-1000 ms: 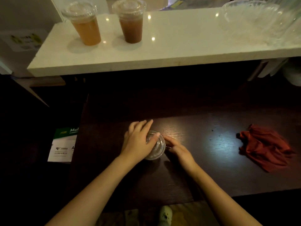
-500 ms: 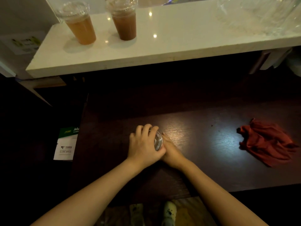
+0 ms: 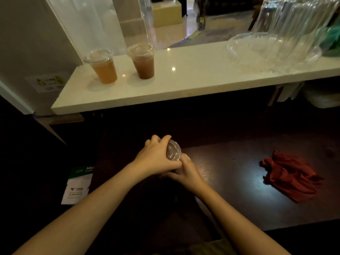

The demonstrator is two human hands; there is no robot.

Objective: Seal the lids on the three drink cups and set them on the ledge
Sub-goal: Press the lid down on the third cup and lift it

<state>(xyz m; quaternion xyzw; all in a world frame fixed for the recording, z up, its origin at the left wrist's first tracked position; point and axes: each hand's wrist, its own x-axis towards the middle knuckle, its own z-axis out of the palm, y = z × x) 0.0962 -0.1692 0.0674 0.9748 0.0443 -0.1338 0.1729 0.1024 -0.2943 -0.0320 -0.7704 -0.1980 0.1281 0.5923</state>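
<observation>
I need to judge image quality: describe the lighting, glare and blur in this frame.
Head view: the white ledge is brightly lit with small specular dots; the dark counter is dim apart from a bluish glare patch beside the red cloth; wide-angle bending at the edges; slightly soft throughout.

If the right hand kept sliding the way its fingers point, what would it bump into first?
The right hand points left, toward the cup under the clear lid, which it already seems to touch low down. The left hand covers that spot, so exact contact is unclear.
</observation>
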